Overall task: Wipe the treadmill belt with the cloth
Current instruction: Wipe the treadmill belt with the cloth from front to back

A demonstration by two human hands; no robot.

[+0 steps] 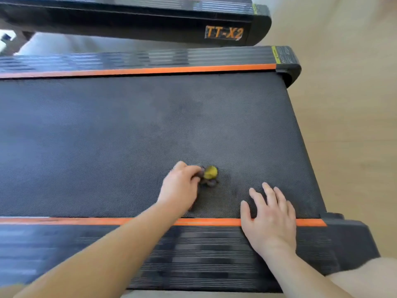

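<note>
Cloth: a small bunched cloth (210,173), yellow and dark, is being held down on the belt (129,136), a little beyond the near orange stripe (64,221).
Left hand: the left hand (179,187) is being curled round the cloth's left side, fingers clenched on it. The yellow wad is being left exposed just right of the fingertips.
Right hand: the right hand (270,218) is being rested flat, fingers straight and spread, grasping nothing. The palm is being laid across the stripe, with the fingertips on the belt just beyond it, right of the cloth and apart from it.
Nearer hand: left, already gripping.
Long axis: the belt is being viewed running parallel to the stripe. The cloth is too bunched for any axis to be told.
Open room: wide bare belt is being left free leftward along the stripe and away toward the far orange stripe (137,70).
Edges: rightward along the stripe, room is being cut short by the resting hand and the belt's end, with floor (343,125) past it. The ribbed side rail (193,254) is lying on the person's side of the stripe.
Judgement: most of the belt is being judged unwiped, and a leftward stroke along the stripe is being favoured.
</note>
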